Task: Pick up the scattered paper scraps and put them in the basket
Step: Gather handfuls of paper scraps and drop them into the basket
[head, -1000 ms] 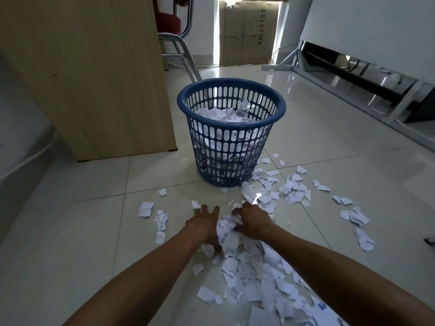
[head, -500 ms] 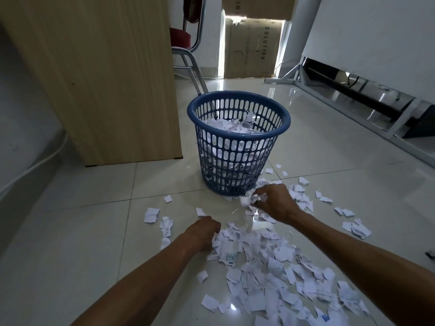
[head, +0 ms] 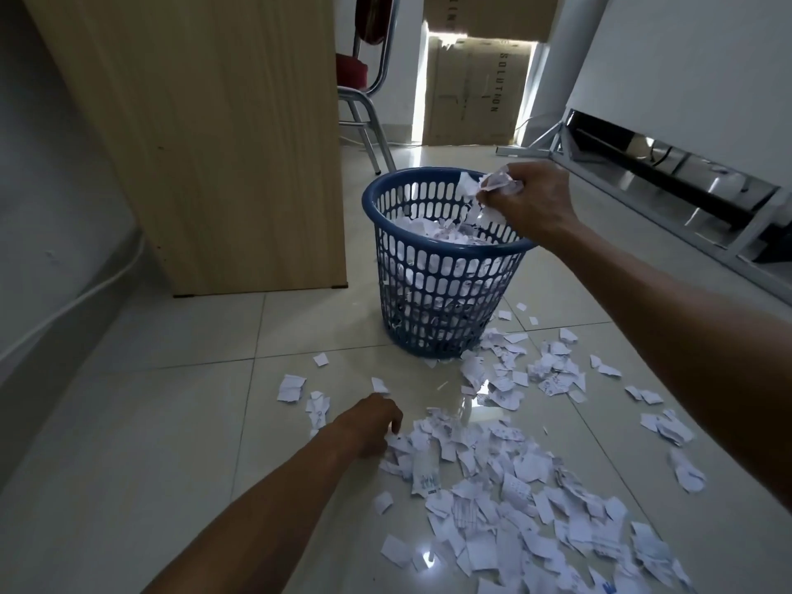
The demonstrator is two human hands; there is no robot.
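Note:
A blue slotted plastic basket (head: 428, 302) stands on the tiled floor, well filled with white paper scraps. My right hand (head: 531, 203) is above its right rim and grips a crumpled bunch of paper scraps (head: 484, 188) over the opening. White scattered scraps (head: 505, 478) lie in a wide patch on the floor in front of and to the right of the basket. My left hand (head: 370, 426) is low at the left edge of that patch, fingers curled down on the scraps; whether it holds any is hidden.
A tall wooden cabinet panel (head: 205, 143) stands just left of the basket. A metal-legged chair with a red seat (head: 364, 100) and cardboard boxes (head: 475, 79) are behind it. A metal frame (head: 685, 199) runs along the right wall. A few loose scraps (head: 291, 388) lie to the left.
My right hand has risen from the floor with a bunch of scraps and now is over the basket. My left hand has stayed at the pile's left edge.

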